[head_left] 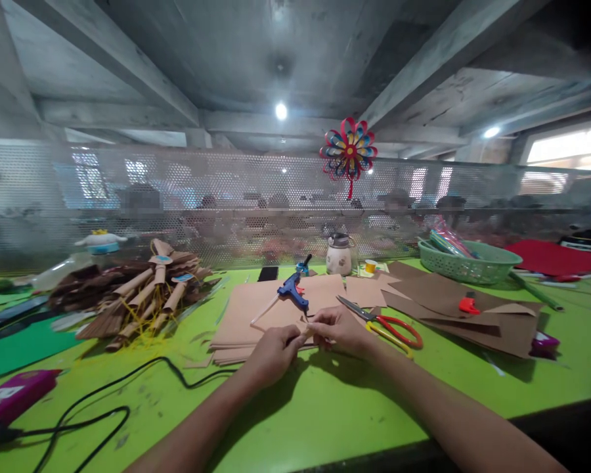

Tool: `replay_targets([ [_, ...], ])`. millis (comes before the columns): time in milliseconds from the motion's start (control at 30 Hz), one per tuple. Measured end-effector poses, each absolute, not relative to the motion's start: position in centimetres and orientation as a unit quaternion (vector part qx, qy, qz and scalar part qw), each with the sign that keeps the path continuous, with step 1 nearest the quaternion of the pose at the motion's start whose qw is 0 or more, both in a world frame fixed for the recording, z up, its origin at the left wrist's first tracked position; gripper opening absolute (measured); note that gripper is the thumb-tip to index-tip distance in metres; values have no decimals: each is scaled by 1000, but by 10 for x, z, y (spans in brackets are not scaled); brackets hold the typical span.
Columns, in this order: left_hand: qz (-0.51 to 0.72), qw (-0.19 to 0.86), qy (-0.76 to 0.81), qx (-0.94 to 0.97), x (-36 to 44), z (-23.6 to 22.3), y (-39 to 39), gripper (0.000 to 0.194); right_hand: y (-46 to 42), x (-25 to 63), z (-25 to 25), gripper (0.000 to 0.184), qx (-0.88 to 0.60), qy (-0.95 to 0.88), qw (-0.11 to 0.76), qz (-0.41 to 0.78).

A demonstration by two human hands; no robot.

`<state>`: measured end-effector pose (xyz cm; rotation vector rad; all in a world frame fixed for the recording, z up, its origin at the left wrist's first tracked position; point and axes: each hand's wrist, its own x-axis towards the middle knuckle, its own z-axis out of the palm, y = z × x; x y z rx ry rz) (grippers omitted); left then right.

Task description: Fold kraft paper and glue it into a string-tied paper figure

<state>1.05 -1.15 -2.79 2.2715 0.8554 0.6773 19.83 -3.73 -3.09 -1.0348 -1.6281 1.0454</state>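
My left hand [274, 355] and my right hand [339, 328] meet at the front edge of a stack of brown paper sheets [241, 315]. Fingers of both are closed in a pinch on a small tan piece [306, 330], which looks like paper and is mostly covered by the fingertips. Just beyond them, a blue glue gun [291, 292] rests on the stack with a white glue stick [264, 311] poking out of its back. Scissors [393, 328] with red and yellow handles lie to the right of my right hand.
At left lies a pile of rolled brown paper pieces [150, 289] with yellow strands; a black cord [170, 362] curls nearer. Brown sheets [512, 328] and a green basket [473, 268] are at right. A jar [339, 255] stands before the mesh partition [256, 230].
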Motion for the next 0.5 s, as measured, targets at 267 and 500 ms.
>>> replay_targets([
  [267,248,345,330,843,11,-31,-12,45,-40,195,-31,34,-429,-627,482,436],
  [500,242,291,370,848,3,-33,-1,43,-34,206,-28,34,-448,-623,485,420],
])
